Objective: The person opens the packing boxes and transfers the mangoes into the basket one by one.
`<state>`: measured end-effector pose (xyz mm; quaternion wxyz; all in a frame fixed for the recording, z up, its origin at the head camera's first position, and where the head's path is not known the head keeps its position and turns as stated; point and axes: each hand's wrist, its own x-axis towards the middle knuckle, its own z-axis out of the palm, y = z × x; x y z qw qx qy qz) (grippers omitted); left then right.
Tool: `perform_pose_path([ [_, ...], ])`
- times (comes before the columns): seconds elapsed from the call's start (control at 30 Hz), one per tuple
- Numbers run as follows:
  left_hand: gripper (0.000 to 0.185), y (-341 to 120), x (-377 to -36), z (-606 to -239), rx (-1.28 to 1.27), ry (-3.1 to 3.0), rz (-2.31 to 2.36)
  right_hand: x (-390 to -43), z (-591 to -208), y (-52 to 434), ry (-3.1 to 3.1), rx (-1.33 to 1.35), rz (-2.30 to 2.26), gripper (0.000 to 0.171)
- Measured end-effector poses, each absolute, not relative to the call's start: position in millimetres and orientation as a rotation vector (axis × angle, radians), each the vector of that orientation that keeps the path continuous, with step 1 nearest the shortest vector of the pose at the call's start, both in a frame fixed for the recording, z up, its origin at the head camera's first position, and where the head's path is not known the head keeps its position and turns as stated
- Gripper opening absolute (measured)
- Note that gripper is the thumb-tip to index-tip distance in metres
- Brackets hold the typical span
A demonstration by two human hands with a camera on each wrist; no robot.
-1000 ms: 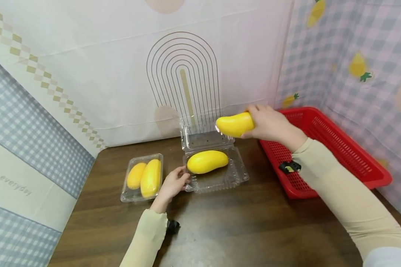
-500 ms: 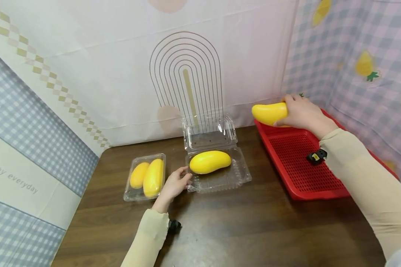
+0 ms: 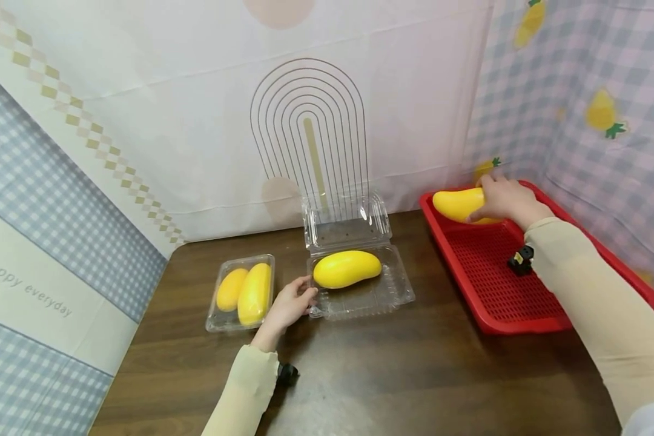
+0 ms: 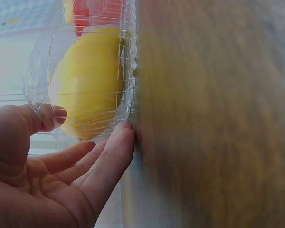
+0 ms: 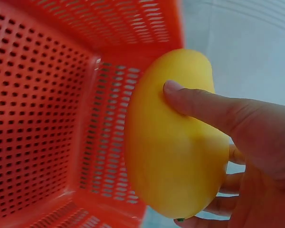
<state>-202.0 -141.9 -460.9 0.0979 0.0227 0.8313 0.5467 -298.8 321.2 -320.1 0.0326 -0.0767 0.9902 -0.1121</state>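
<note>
My right hand grips a yellow mango at the far corner of the red basket; in the right wrist view the thumb lies across the mango just above the basket's mesh wall. My left hand rests with relaxed fingers against the left rim of an open clear clamshell box that holds one mango. In the left wrist view the fingertips touch the box's corner, with the mango behind the plastic.
A second clear box with two mangoes sits left of my left hand. The open box's lid stands up against the patterned backdrop. The dark wooden table stretches toward me. Cloth walls close off the left, back and right.
My right hand has carried the mango from above the open box rightward and down into the red basket's far corner. My left hand has stayed at the box's rim.
</note>
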Motion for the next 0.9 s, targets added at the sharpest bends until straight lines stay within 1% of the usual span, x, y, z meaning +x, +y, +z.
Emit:
perform_pose_path([
  [0.33,0.048,-136.5,-200.1,-459.8,0.065,2.455,1.637,-306.0,-350.5,334.9,2.928,-0.274,-0.312,0.084],
  [0.63,0.048,-135.4,-200.3,-458.8,0.061,2.457,1.634,-302.3,-359.3,331.3,2.835,-0.211,-0.332,0.093],
  [0.9,0.048,-136.5,-202.0,-457.6,0.068,2.469,1.630,-298.8,-363.3,328.7,2.781,-0.249,-0.345,0.087],
])
